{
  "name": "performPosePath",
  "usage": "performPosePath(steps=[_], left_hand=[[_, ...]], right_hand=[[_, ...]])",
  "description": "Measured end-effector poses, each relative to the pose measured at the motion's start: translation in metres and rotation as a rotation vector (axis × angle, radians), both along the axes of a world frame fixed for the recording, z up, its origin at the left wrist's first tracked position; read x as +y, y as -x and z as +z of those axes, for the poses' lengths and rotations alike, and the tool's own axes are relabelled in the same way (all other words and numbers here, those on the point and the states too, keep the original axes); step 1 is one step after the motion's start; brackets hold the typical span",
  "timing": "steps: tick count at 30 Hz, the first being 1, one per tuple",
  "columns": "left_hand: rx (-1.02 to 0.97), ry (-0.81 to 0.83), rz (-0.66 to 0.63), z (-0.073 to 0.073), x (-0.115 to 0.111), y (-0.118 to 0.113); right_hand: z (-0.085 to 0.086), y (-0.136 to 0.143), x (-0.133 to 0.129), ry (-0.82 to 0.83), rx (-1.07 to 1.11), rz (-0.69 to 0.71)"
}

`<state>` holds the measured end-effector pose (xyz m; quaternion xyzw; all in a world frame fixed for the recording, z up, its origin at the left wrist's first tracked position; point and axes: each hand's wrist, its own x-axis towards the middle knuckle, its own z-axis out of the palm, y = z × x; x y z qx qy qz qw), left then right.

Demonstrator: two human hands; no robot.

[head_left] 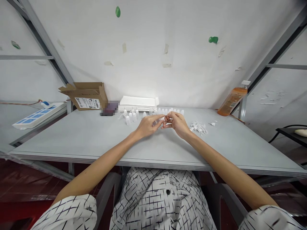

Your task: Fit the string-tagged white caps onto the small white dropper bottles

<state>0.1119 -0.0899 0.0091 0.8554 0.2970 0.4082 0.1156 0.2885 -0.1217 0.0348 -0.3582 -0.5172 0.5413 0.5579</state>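
My left hand (148,125) and my right hand (177,123) meet above the middle of the grey table (153,147). The left thumb and forefinger reach toward the right fingertips in a pinch. The right fingers are curled together. Whatever lies between the fingertips is too small and too covered to make out, though a bit of white shows there. Small white plastic bottles (128,120) stand to the left of the hands, some with thin tips. More of them form a row behind the hands, partly hidden. Right of my right hand lies a loose pile of small white plastic pieces (199,127).
At the back left stand an opened cardboard box (83,95) and a stack of white sheets or trays (138,103), with a blurred dark object (110,108) between. An orange drink bottle (232,99) leans at the back right. A power strip (39,115) lies far left.
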Motion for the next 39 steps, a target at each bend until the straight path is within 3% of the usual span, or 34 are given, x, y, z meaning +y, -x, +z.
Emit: performPosePath(steps=[29,39], left_hand=[[-0.003,-0.046,0.006,-0.0058,0.0043,0.0009],[0.085,-0.100,-0.017,-0.0042,0.0042,0.0025]], right_hand=[[0.0025,0.0000,-0.0008,0.038,-0.023,0.010],[-0.0014,-0.0025,0.0016,0.004,-0.089,0.020]])
